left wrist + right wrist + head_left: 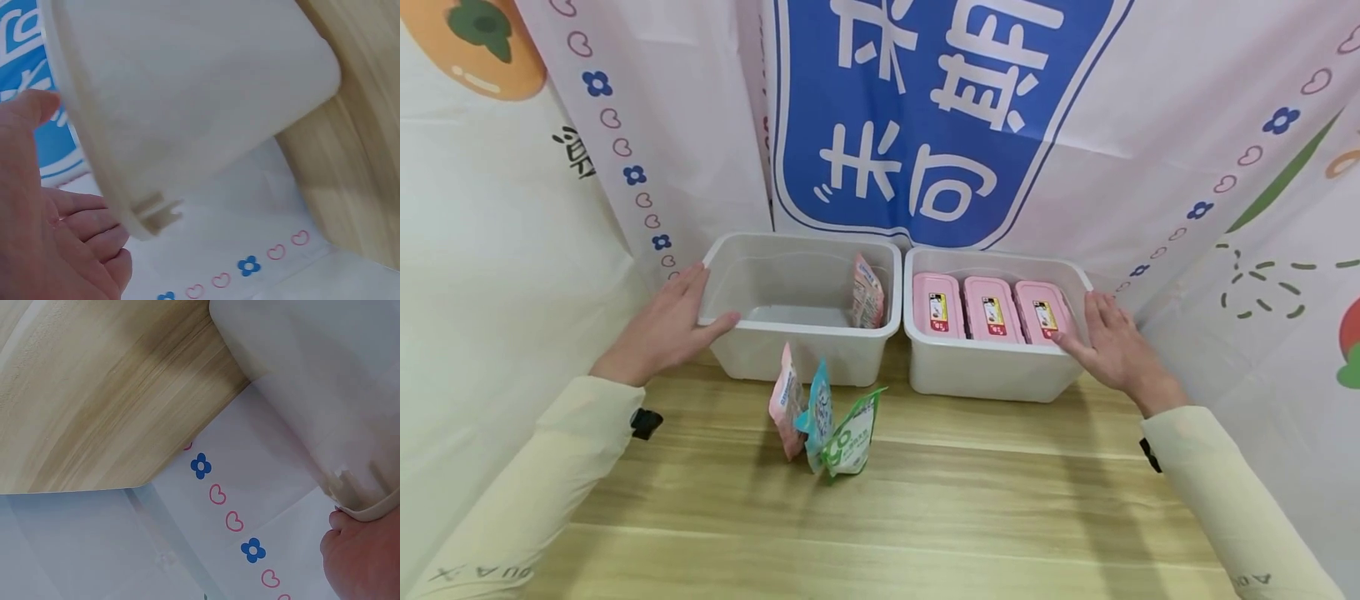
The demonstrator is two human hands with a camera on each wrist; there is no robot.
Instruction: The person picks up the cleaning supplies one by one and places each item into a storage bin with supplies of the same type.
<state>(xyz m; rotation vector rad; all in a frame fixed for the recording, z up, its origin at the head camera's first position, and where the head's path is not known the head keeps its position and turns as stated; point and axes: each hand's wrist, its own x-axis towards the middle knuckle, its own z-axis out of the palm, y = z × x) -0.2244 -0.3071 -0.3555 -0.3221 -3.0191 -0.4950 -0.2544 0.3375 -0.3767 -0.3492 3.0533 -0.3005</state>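
Two light grey plastic bins stand side by side at the back of the table. My left hand (668,323) rests at the left end of the left bin (797,358), thumb over its front rim and the other fingers along its side. On the right bin (988,375), my right hand (1112,342) touches the right end, fingers extended and thumb at the front corner. A pink pouch (868,296) stands inside the left bin; three pink lidded boxes (992,308) fill the right one. The left wrist view shows the left bin's outer wall (187,94) beside the fingers (94,225).
In front of the left bin, a pink pouch (787,404), a blue pouch (820,417) and a green-and-white pouch (853,437) stand on the wood-grain table (880,533). Printed cloth (700,108) hangs close behind the bins and along both sides.
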